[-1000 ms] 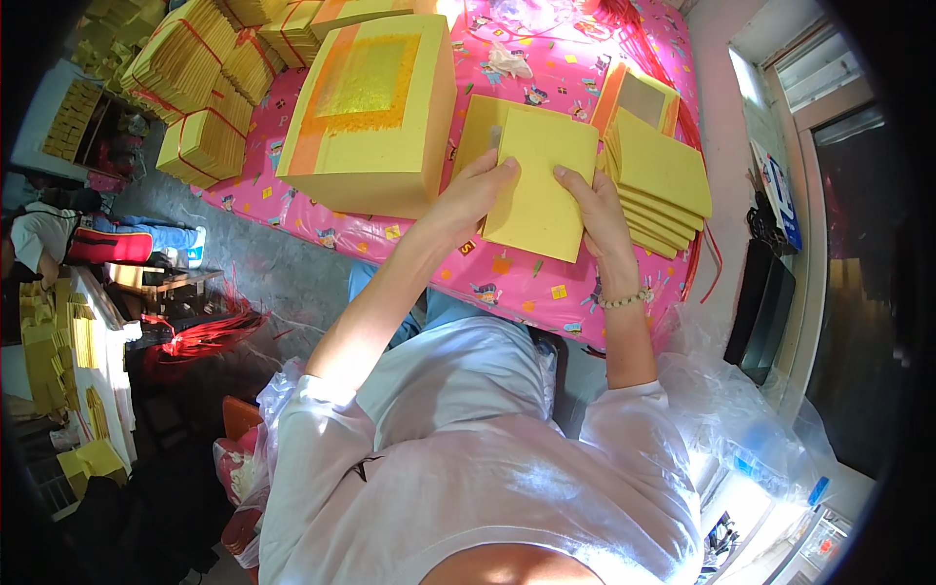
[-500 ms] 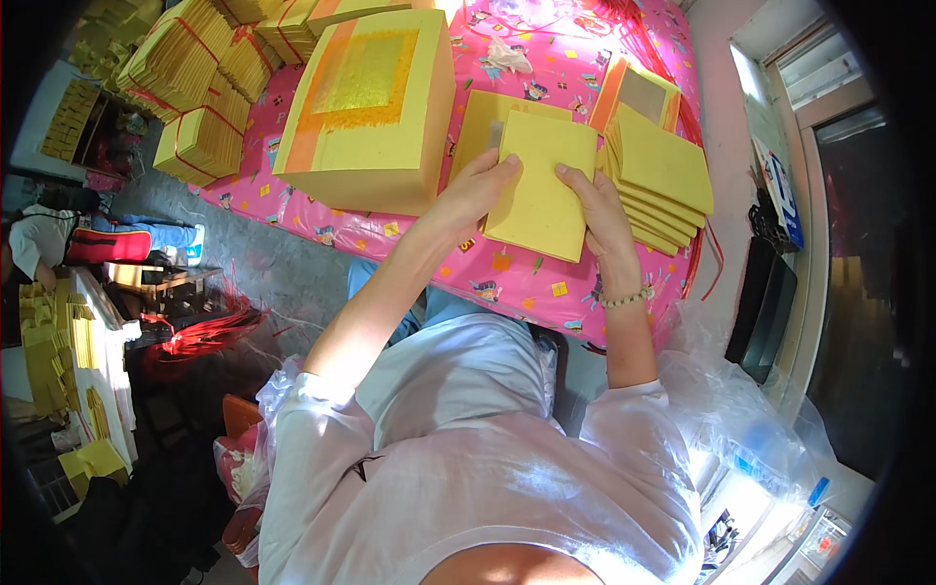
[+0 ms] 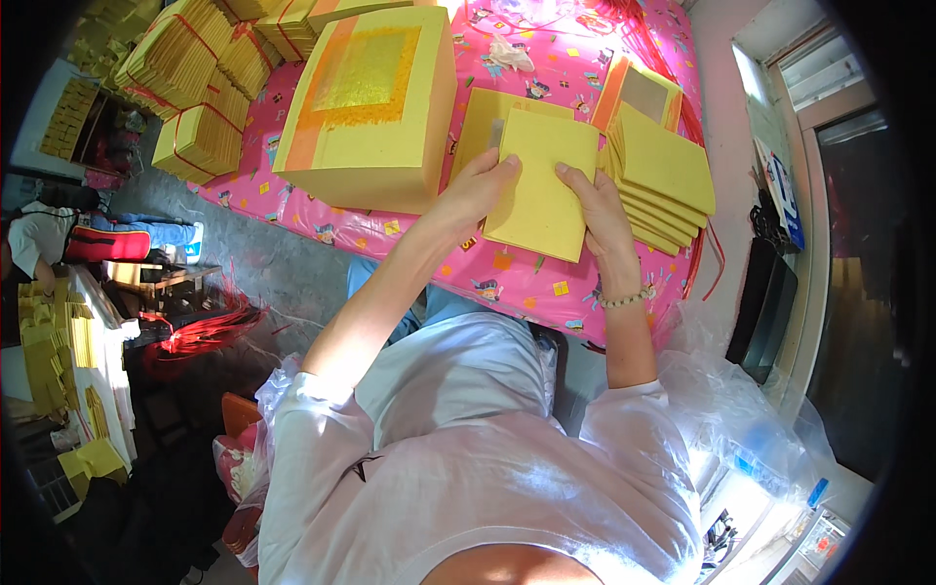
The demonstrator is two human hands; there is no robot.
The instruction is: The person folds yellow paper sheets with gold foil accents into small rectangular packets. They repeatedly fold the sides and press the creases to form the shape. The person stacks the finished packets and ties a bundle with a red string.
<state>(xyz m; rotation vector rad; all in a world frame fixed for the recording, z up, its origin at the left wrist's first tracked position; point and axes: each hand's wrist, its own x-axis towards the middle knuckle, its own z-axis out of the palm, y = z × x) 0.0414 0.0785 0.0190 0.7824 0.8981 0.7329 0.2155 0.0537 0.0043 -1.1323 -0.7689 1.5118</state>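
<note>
My left hand (image 3: 478, 192) grips the left edge of a yellow folded paper packet (image 3: 542, 185), thumb on top. At the packet's right edge my right hand (image 3: 606, 214), with a beaded bracelet at the wrist, closes on it, also with the thumb on top. The fingers beneath are hidden. Partly behind the packet lies another yellow paper piece (image 3: 476, 115) on the pink patterned tablecloth (image 3: 531, 283). Just right of my right hand, several yellow paper packets (image 3: 669, 174) lie in a fanned pile.
A tall stack of yellow paper (image 3: 361, 161) with a gold square on top stands to the left. Behind it are several tied yellow bundles (image 3: 200, 141). Red strips (image 3: 639, 29) lie at the far right. A person in red and blue (image 3: 117, 242) is off to the left.
</note>
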